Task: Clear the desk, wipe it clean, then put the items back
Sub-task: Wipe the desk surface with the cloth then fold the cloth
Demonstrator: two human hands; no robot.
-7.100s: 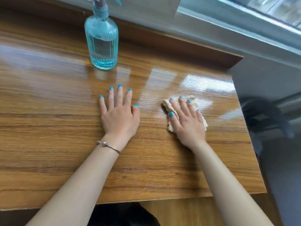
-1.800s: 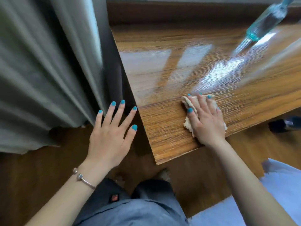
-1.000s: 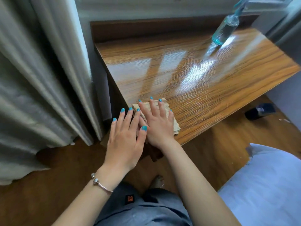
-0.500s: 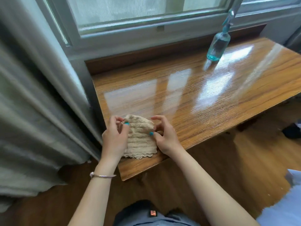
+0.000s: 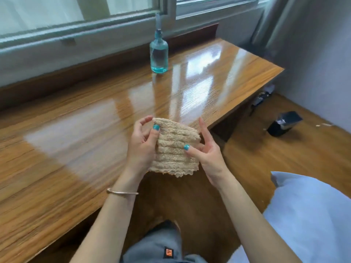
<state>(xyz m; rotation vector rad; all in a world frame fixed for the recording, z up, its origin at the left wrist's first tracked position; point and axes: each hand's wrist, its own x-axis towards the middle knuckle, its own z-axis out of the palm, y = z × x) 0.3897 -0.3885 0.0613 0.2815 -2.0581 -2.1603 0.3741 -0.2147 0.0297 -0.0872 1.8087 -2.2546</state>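
Above the near edge of the table (image 5: 76, 141), both hands hold a beige ribbed cloth (image 5: 175, 149) up in the air, spread flat between them, its scalloped lower hem hanging free. Left hand (image 5: 141, 147) grip: thumb with teal nail pressed on the cloth's front at its upper left corner, fingers curled behind, so a pinch on the left edge. Right hand (image 5: 207, 150) grip: thumb on the cloth's front at mid right edge, index finger extended upward along the right side, other fingers loosely curled behind the fabric; also a pinch. Cloth not touching the table, held over the gap between table edge and the person's lap.

Thin metal bracelet (image 5: 122, 192) on the left wrist. Table surface is glossy wood grain with bright window reflections. Blue glass spray bottle (image 5: 158, 54) stands upright at the back of the table, close to the dark raised back edge under the window sill (image 5: 76, 33), well apart from the hands. Nozzle top blurred.

Wooden floor (image 5: 284, 158) to the right. Small black box-like object (image 5: 284, 123) sits on the floor near the wall, beyond the table's right end. Pale blue bedding or cushion (image 5: 311, 215) at lower right. Grey trousers with an orange patch (image 5: 168, 251) at the bottom edge
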